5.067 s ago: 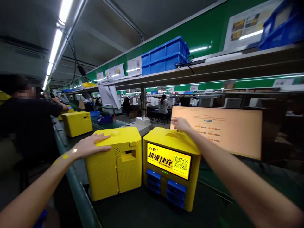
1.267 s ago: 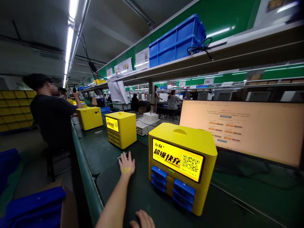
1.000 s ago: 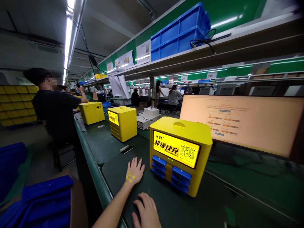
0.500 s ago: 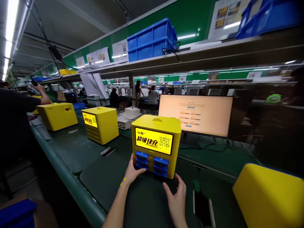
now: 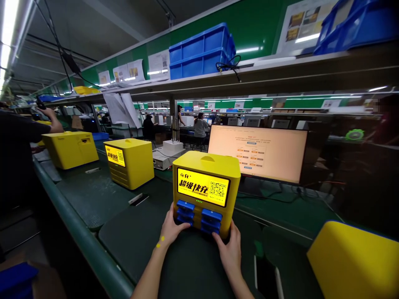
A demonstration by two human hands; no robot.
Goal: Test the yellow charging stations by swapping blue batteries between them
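Observation:
A yellow power bank station (image 5: 204,160) stands upright in front of me, its lit screen (image 5: 201,187) showing Chinese characters and a QR code. Blue power banks (image 5: 211,220) sit in two stacks of slots below the screen. My left hand (image 5: 171,228) grips the station's lower left side, thumb at the front by the left stack. At the lower right corner, my right hand (image 5: 230,249) holds the other side, its thumb on the front below the right stack. The far fingers of both hands are partly hidden behind the casing.
More yellow stations stand on the green conveyor line, one with a lit screen (image 5: 137,166) and another farther left (image 5: 71,151). A blurred yellow casing (image 5: 355,261) is at right. Behind stands a monitor (image 5: 255,153). A shelf above carries blue bins (image 5: 199,52). A person's arm (image 5: 54,120) shows at left.
My right hand has moved up and in from just beside the station to close on its lower right side. My left hand keeps its hold on the left side.

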